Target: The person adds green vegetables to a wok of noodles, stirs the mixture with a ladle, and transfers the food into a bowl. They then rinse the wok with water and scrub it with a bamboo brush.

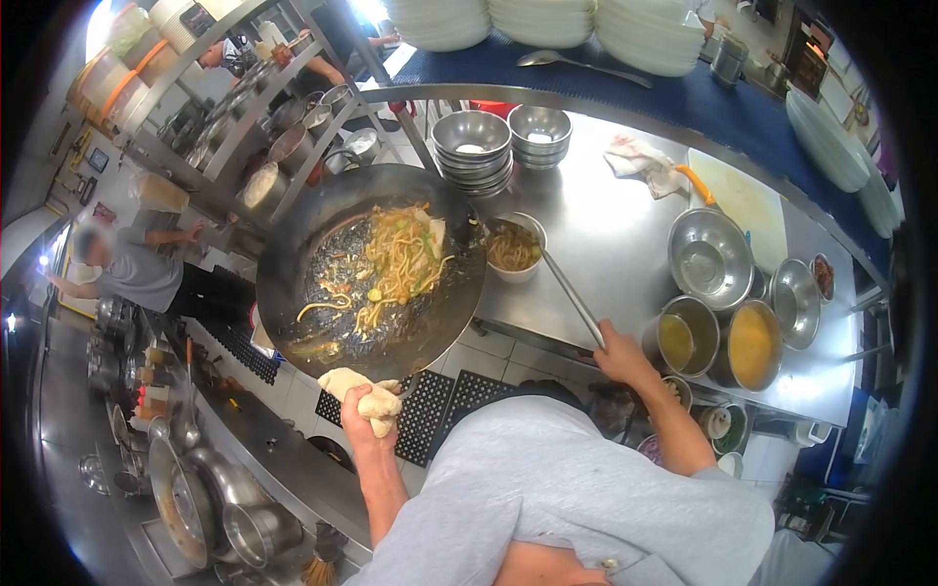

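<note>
A large dark wok (pixel 278 244) is tilted beside the steel counter, with fried noodles (pixel 401 249) and loose scraps inside. My left hand (pixel 369 430) is closed on the wok's near edge through a folded beige cloth (pixel 362 396); the cloth hides the exact grip. My right hand (pixel 625 354) is closed round the long handle of a metal ladle (pixel 574 295). The ladle's head reaches over a white bowl (pixel 525 274) at the counter's edge, just right of the wok. Noodles lie in that bowl, and the ladle's head is partly hidden.
Stacked steel bowls (pixel 473 146) stand behind the white bowl. On the counter's right are a steel strainer-like bowl (pixel 711 256), pots of yellowish liquid (pixel 754 342) and a crumpled cloth (pixel 640 161). White plates (pixel 650 39) fill the shelf above. A co-worker (pixel 137 264) stands at far left.
</note>
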Demonstrator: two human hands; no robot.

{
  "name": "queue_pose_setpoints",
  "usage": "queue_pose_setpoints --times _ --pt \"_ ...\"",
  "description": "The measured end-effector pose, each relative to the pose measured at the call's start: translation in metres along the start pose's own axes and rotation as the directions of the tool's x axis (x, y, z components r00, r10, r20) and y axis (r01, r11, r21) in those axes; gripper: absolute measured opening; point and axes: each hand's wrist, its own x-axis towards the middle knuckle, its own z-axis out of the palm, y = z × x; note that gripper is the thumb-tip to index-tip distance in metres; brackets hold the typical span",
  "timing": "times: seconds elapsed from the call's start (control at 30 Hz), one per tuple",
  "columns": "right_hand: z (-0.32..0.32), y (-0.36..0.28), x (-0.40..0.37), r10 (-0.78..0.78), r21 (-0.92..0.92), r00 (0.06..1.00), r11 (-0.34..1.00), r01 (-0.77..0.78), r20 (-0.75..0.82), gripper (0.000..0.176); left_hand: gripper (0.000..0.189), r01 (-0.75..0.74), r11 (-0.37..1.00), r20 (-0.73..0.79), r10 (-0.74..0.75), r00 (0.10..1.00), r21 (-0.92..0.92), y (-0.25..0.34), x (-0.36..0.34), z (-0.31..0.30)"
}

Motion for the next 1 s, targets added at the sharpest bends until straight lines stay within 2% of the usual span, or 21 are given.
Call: queue_pose_setpoints --times 0.1,0.27,0.4,0.5,0.7,0.8,0.83,0.87,0.9,0.93,1.0 --pt "0.003 -0.023 0.003 0.009 -0.046 1.0 0.999 -0.008 0.025 0.03 0.035 -0.015 0.999 -0.01 0.015 1.0 -0.043 0.003 0.002 -0.017" --pt "0.02 -0.058 0.02 -0.069 -0.072 0.996 0.995 0.072 0.052 0.028 0.036 -0.017 0.999 -0.014 0.016 1.0 -0.027 0.019 -0.005 -0.045" --pt "0.038 -0.072 0.039 -0.09 -0.13 0.995 0.987 0.095 0.044 0.025 0.034 -0.051 0.998 -0.084 0.047 0.995 -0.04 0.028 -0.009 -0.074" --pt "0.045 -0.085 0.041 -0.103 -0.13 0.994 0.987 0.097 -0.042 0.026 0.034 -0.099 0.994 -0.129 0.092 0.987 -0.046 0.03 -0.018 -0.09" --pt "0.043 -0.106 0.043 -0.048 -0.154 0.995 0.988 0.034 -0.082 0.024 0.032 -0.113 0.99 -0.166 0.098 0.981 -0.086 0.024 -0.023 -0.133" --pt "0.058 -0.085 0.063 -0.214 -0.105 0.951 0.975 0.194 -0.225 0.024 0.028 -0.1 0.989 -0.204 0.075 0.976 -0.113 0.017 -0.026 -0.137" --pt "0.049 -0.099 0.058 -0.082 0.22 0.992 0.97 0.101 -0.093 0.024 0.027 -0.083 0.989 -0.226 0.054 0.973 -0.124 0.015 -0.024 -0.14" --pt "0.035 -0.114 0.052 0.002 0.497 0.995 0.866 -0.049 0.095 0.025 0.025 -0.077 0.987 -0.263 0.037 0.964 -0.142 0.013 -0.024 -0.143" --pt "0.024 -0.136 0.046 0.03 0.684 0.947 0.685 -0.252 0.32 0.026 0.022 -0.05 0.988 -0.266 0.009 0.964 -0.146 0.012 -0.026 -0.144" --pt "0.02 -0.151 0.038 0.008 0.755 0.921 0.57 -0.324 0.389 0.026 0.021 -0.048 0.986 -0.269 0.004 0.963 -0.158 0.011 -0.027 -0.143" --pt "0.024 -0.172 0.032 -0.072 0.679 0.865 0.652 -0.336 0.497 0.025 0.021 -0.048 0.992 -0.219 0.021 0.976 -0.12 0.012 -0.033 -0.141"
